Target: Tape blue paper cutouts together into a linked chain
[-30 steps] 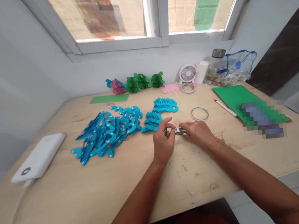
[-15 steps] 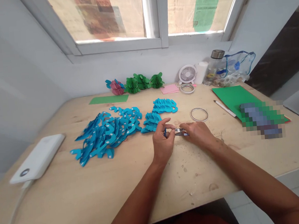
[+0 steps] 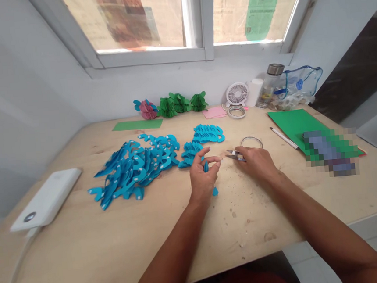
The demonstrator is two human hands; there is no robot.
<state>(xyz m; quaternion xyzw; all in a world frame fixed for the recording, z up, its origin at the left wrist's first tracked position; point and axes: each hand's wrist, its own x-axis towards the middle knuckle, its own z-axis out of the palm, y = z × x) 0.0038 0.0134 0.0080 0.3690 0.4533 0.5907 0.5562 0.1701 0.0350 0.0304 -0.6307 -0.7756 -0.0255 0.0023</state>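
Observation:
My left hand [image 3: 202, 177] is closed in a pinch, with a blue paper piece [image 3: 205, 166] showing between its fingers. Another bit of blue paper [image 3: 215, 191] appears just below that hand; whether it joins the held piece I cannot tell. In my right hand [image 3: 258, 162] is a small pair of snips [image 3: 236, 156], blades parted and pointing left, with a small white bit near them. A gap separates the blades from my left fingertips. Folded blue paper stacks [image 3: 191, 153] lie just behind my left hand, and a loose pile of blue paper cutouts [image 3: 138, 165] with white squares spreads to its left.
A roll of tape [image 3: 251, 143] lies beyond my right hand. Green sheets [image 3: 292, 125] and a white pen [image 3: 283, 137] are at right. Green paper figures [image 3: 179, 103], a small fan [image 3: 236, 94] and a bottle [image 3: 271, 86] stand along the back. A white power bank [image 3: 46, 200] sits at left.
My right hand has drawn the snips away to the right and slightly up from my left fingertips. A blue bit now shows below my left hand.

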